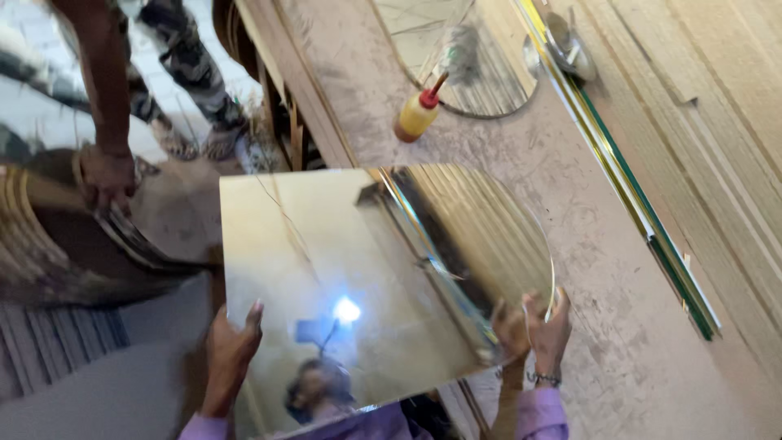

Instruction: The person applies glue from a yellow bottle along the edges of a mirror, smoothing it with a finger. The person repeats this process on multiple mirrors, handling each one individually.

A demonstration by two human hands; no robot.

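I hold a large mirror pane point(342, 261) flat in front of me, above the edge of a dusty workbench point(570, 195). The pane has a straight left side and a rounded right side, and it reflects a bright light and the ceiling. My left hand point(230, 346) grips its lower left edge, thumb on top. My right hand point(547, 330) grips the curved lower right edge; its reflection shows in the glass beside it. Both wrists wear purple sleeves.
A yellow squeeze bottle with a red nozzle point(419, 112) stands on the bench beside a second round mirror point(481, 81). Long green-edged glass strips point(643, 212) lie along the right. Another person's hand point(106, 175) rests on a brown round frame point(73, 236) at left.
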